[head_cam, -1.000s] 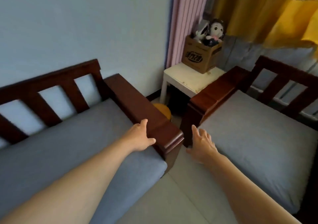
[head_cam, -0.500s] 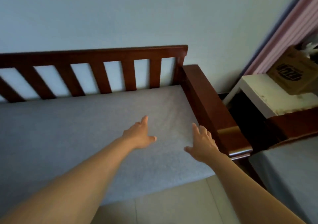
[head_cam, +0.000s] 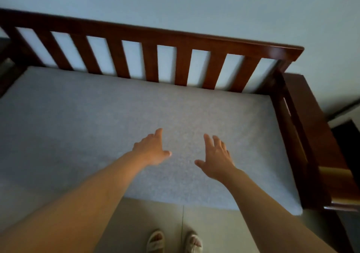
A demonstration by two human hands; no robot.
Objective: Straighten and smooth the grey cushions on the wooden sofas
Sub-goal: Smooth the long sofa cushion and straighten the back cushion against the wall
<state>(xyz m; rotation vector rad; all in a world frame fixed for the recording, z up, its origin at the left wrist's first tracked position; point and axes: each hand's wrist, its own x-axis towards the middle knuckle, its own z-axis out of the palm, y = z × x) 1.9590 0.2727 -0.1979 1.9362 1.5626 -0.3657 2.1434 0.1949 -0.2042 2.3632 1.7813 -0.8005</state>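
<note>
**Both hands now over the long sofa's cushion**

A second ago the left hand [head_cam: 151, 149] rested on the armrest [head_cam: 311, 128] and the right hand [head_cam: 217, 161] reached toward the other sofa. Now both hover side by side, fingers spread and holding nothing, above the cushion [head_cam: 97, 128], nearer its front edge and right end. The cushion lies flat inside the sofa [head_cam: 175, 38] frame; smoothing looks about to begin.

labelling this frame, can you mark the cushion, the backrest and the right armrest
cushion [head_cam: 97, 128]: head view, bare grey top, left of the hands
backrest [head_cam: 175, 36]: head view, top rail
armrest [head_cam: 311, 116]: head view, flat top at the sofa's right end
</note>
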